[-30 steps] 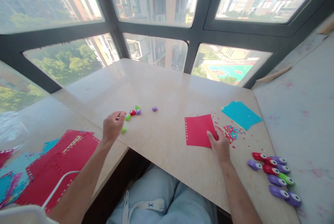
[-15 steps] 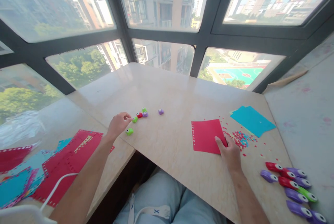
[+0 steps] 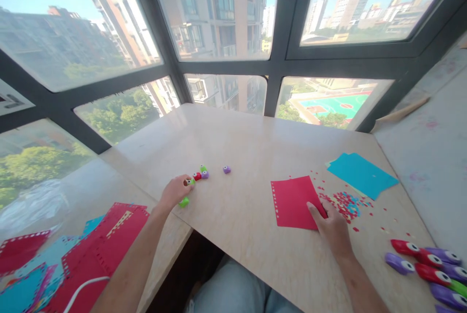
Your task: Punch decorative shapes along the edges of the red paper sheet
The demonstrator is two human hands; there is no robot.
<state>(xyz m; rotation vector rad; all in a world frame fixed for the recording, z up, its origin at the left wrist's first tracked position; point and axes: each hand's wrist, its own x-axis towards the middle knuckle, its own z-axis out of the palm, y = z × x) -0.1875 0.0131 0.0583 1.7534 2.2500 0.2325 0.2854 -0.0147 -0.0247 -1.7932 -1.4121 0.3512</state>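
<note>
My left hand (image 3: 175, 192) pinches a small green paper punch (image 3: 191, 181) with an eye on it, at the left of a little cluster. Touching or close by are a red punch (image 3: 197, 176), a purple punch (image 3: 205, 174) and another green one (image 3: 203, 168). Just below my left hand lies one more green punch (image 3: 184, 202), partly covered by it. My right hand (image 3: 331, 223) grips the right edge of a red sheet of paper (image 3: 294, 202), thumb on top. Punched holes line the sheet's left edge.
A lone purple punch (image 3: 226, 169) stands mid-table. Red and blue confetti (image 3: 348, 206) lies beside blue sheets (image 3: 359, 174) on the right. Several larger eyed punches (image 3: 432, 274) sit at the lower right. Punched red sheets (image 3: 105, 240) and a white cable (image 3: 85, 284) are on the left.
My left hand has closed its fingers round the green punch it was reaching beside. My right hand keeps hold of the red paper. The view has tilted up slightly.
</note>
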